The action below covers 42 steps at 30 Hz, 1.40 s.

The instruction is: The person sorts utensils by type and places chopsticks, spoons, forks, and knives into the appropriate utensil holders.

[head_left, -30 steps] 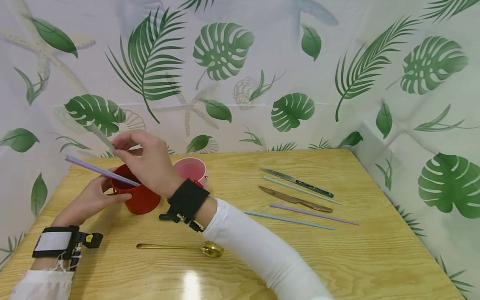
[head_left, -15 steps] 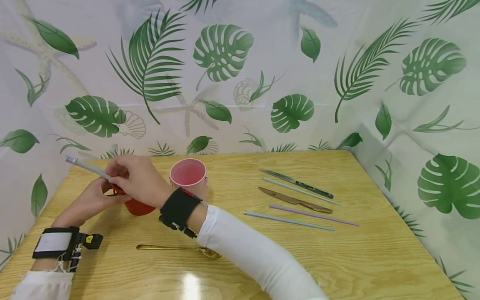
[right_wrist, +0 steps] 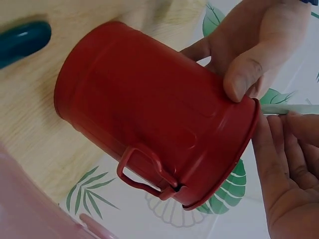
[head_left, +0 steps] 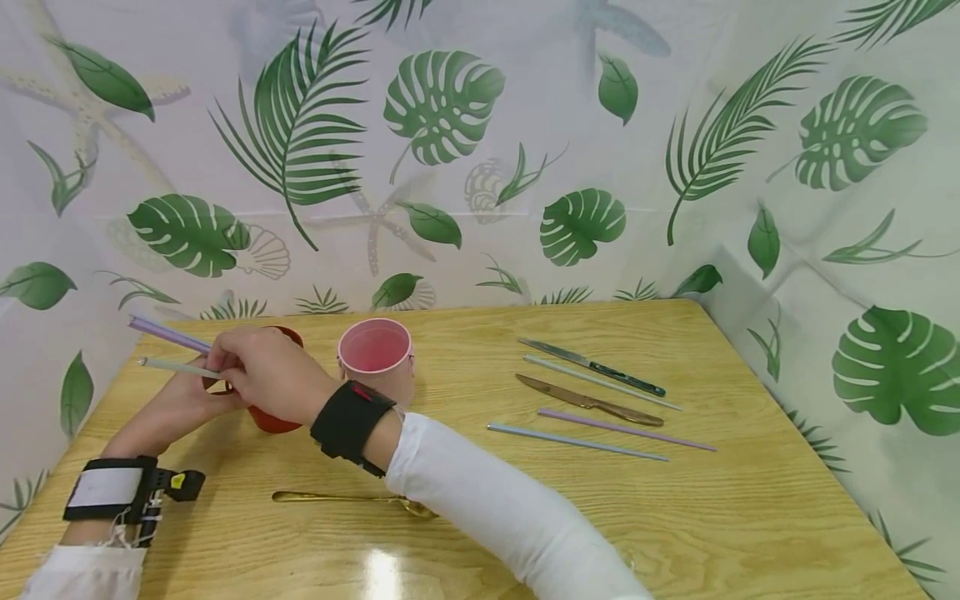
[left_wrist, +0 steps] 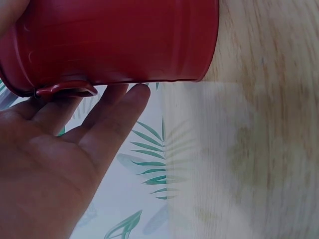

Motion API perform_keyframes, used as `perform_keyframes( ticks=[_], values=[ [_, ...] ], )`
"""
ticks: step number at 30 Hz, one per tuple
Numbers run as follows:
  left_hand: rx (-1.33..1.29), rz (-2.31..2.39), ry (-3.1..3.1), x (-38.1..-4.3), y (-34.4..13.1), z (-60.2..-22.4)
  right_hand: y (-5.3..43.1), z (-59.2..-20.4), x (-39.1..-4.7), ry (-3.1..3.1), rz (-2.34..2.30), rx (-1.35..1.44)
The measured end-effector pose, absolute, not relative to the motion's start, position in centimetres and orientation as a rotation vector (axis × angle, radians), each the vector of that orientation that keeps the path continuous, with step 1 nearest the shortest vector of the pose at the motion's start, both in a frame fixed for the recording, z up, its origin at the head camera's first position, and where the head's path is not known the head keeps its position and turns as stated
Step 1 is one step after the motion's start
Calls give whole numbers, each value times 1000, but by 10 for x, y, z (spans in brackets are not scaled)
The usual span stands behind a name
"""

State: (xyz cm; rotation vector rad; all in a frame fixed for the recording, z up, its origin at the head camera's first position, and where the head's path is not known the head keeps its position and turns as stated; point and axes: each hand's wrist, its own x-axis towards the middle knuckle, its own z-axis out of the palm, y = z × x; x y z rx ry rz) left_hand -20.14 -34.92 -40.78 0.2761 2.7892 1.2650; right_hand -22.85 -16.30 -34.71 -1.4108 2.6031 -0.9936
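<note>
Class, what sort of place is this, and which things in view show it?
Probably a staged recording corner indoors: a leaf-printed backdrop hangs behind the wooden table, and the left wrist strap carries a small device.

At the left of the surface (head_left: 480, 367) is the first pail (head_left: 274, 422), slanting rods (head_left: 169, 334) reaching out leftward; the second pail (head_left: 377, 354) stands just right. A spoon (head_left: 337, 498) lies before both. Well rightward lie two knives (head_left: 590, 402) and three flat-lying rods (head_left: 627, 430).
</note>
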Motion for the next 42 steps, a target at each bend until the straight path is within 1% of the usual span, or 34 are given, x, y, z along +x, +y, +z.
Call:
perform_keyframes(
  ticks=[3, 12, 29, 35, 42],
  values=[
    [245, 1249, 2766, -200, -348, -406, -163, -348, -228, 2612, -974, -1428],
    [323, 1240, 2825, -200, -348, -410, -164, -349, -228, 2600, -954, -1438],
    [264, 1249, 2799, -199, -348, -410, -155, -341, -226, 2545, -952, -1508],
    [281, 1286, 2787, -200, -346, -410, -138, -326, -221, 2532, -1036, -1533],
    [294, 1379, 2751, -201, -345, -409, -102, -295, -210, 2435, -1254, -1593]
  ],
)
